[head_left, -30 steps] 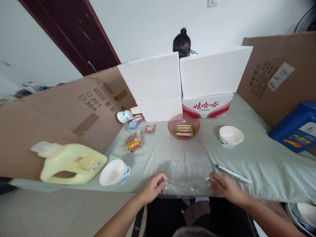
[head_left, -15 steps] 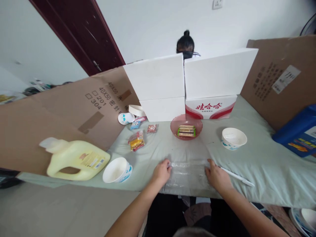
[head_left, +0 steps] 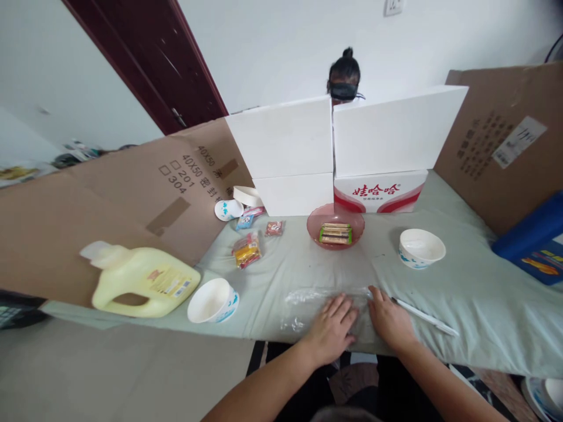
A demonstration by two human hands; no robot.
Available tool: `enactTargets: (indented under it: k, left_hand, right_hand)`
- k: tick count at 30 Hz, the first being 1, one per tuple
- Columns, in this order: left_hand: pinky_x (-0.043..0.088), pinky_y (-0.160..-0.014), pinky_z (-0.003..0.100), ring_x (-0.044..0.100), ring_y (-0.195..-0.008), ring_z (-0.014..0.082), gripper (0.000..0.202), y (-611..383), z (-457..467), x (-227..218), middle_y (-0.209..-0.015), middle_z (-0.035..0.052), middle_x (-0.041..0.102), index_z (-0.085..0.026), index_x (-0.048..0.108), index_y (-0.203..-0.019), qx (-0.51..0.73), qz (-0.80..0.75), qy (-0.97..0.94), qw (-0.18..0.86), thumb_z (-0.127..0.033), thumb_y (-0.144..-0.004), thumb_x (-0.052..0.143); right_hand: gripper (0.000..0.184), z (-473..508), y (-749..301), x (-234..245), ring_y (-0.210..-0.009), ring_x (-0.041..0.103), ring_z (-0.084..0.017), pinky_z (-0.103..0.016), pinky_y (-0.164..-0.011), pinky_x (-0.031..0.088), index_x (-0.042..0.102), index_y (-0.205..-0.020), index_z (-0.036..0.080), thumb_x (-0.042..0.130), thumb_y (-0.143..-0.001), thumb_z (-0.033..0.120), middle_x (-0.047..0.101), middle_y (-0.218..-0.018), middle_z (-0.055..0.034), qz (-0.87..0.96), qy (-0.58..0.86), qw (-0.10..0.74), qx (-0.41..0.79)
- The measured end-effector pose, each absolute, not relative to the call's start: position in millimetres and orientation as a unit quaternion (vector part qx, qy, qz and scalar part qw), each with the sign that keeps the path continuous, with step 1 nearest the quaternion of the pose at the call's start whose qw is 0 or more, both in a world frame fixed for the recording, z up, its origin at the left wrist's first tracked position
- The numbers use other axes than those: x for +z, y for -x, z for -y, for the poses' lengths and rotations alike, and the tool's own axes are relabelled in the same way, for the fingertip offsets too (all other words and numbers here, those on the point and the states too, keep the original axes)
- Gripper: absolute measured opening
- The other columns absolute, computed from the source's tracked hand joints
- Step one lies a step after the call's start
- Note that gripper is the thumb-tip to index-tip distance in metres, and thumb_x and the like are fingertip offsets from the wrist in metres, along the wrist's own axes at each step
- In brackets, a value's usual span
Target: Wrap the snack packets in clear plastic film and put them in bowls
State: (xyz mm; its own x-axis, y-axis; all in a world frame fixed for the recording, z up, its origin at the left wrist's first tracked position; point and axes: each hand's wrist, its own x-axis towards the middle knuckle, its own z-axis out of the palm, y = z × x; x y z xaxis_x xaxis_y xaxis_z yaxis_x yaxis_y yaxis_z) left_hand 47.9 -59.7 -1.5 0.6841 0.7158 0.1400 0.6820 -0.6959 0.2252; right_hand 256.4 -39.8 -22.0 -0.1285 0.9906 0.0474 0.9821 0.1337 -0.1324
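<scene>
Plastic sheet (head_left: 303, 302) lies nine-to-three on the counter (head_left: 461, 293), left hand (head_left: 333, 324) spread flat on its middle, right hand (head_left: 389, 319) flat at its three-o'clock end.

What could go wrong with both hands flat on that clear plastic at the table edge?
1. The clear plastic lies at the near edge of the table; under the left hand and right hand it may slide off or crease.
2. The pen lies beside the right hand; a sweep outward could knock it off.
</scene>
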Motion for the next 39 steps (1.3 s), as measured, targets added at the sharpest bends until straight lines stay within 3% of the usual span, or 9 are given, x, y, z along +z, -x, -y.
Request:
enactTargets:
  k: [2,5,10,15,22,27,30,34,39]
  left_hand:
    - [0.016,-0.114,0.059,0.014,-0.144,0.0339,0.068,-49.2,55.9,-4.6,-0.155,0.0084,0.027,-0.024,0.03,-0.146,0.066,-0.407,-0.905,0.102,-0.056,-0.089,0.049]
    - [0.003,-0.113,0.064,0.001,-0.145,0.0346,0.074,-44.7,50.9,-6.9,-0.159,0.0052,0.014,-0.029,0.019,-0.15,0.034,-0.415,-0.9,0.127,-0.062,-0.089,0.044]
    - [0.001,-0.114,0.061,-0.001,-0.146,0.0328,0.078,-44.1,50.7,-8.4,-0.159,0.0065,0.011,-0.027,0.015,-0.151,0.028,-0.414,-0.901,0.125,-0.061,-0.088,0.045]
    - [0.008,-0.117,0.054,0.006,-0.146,0.0307,0.079,-12.0,41.2,-12.2,-0.16,0.0075,0.009,-0.028,0.021,-0.15,0.026,-0.452,-0.887,0.093,-0.063,-0.085,0.049]
    - [0.024,-0.111,0.058,0.022,-0.142,0.0349,0.056,84.6,30.1,-17.1,-0.152,0.0159,0.031,-0.017,0.04,-0.142,0.071,-0.646,-0.76,-0.012,-0.042,-0.092,0.045]
    - [0.041,-0.104,0.048,0.049,-0.123,0.0291,0.034,84.2,68.3,-3.7,-0.124,0.0132,0.059,-0.018,0.06,-0.118,0.178,-0.505,-0.845,0.007,-0.033,-0.088,0.054]
    - [0.046,-0.101,0.046,0.053,-0.118,0.0282,0.035,73.5,88.3,2.8,-0.119,0.0104,0.061,-0.022,0.062,-0.113,0.163,-0.429,-0.885,0.074,-0.03,-0.079,0.066]
    - [0.05,-0.099,0.043,0.056,-0.115,0.0243,0.021,72.1,94.0,2.7,-0.115,0.0084,0.063,-0.022,0.064,-0.104,0.181,-0.436,-0.876,0.103,-0.019,-0.084,0.06]
    - [0.051,-0.097,0.04,0.056,-0.114,0.0228,0.015,76.2,92.0,2.4,-0.111,0.0087,0.065,-0.02,0.065,-0.097,0.215,-0.433,-0.868,0.114,-0.016,-0.088,0.053]
  right_hand:
    - [0.034,42.1,-260.9,-19.6,-0.073,0.068,-0.019,-0.027,-0.056,0.046,0.049,-0.126,0.013,0.036,-0.095,0.019,0.066,-0.105,-0.0142,0.755,0.652,0.067,0.009]
    - [0.032,46.8,-260.5,-11.8,-0.088,0.065,-0.025,-0.035,-0.075,0.049,0.056,-0.119,0.012,0.039,-0.093,0.018,0.065,-0.105,-0.0154,0.774,0.621,0.11,-0.047]
    - [0.037,46.4,-239.2,-19.6,-0.125,0.046,-0.027,-0.042,-0.104,0.035,0.056,-0.125,0.015,0.044,-0.092,0.025,0.058,-0.128,-0.0131,0.851,0.484,0.195,-0.054]
    - [0.069,40.1,-234.8,-47.0,-0.14,0.024,-0.032,-0.051,-0.111,0.022,0.036,-0.145,0.013,0.047,-0.088,0.051,0.036,-0.15,-0.0124,0.866,0.481,0.136,-0.023]
    - [0.069,47.4,-247.9,-43.8,-0.142,0.022,-0.032,-0.052,-0.112,0.024,0.038,-0.144,0.012,0.051,-0.087,0.05,0.034,-0.151,-0.0146,0.847,0.511,0.145,0.011]
    - [0.066,65.6,-278.0,-21.2,-0.142,0.023,-0.029,-0.05,-0.111,0.031,0.045,-0.14,0.017,0.059,-0.083,0.047,0.041,-0.147,-0.0141,0.881,0.429,0.154,0.125]
    - [0.055,78.8,-296.4,-9.6,-0.139,0.031,-0.026,-0.047,-0.111,0.034,0.051,-0.135,0.023,0.063,-0.083,0.039,0.047,-0.143,-0.0106,0.886,0.4,0.136,0.191]
    - [0.034,88.0,-305.3,-4.3,-0.134,0.041,-0.021,-0.042,-0.109,0.037,0.06,-0.124,0.024,0.052,-0.091,0.026,0.055,-0.136,-0.0076,0.878,0.405,0.145,0.207]
    - [0.029,87.4,-301.0,-1.9,-0.127,0.049,-0.02,-0.039,-0.105,0.041,0.067,-0.109,0.023,0.041,-0.096,0.024,0.065,-0.121,-0.0072,0.874,0.404,0.173,0.208]
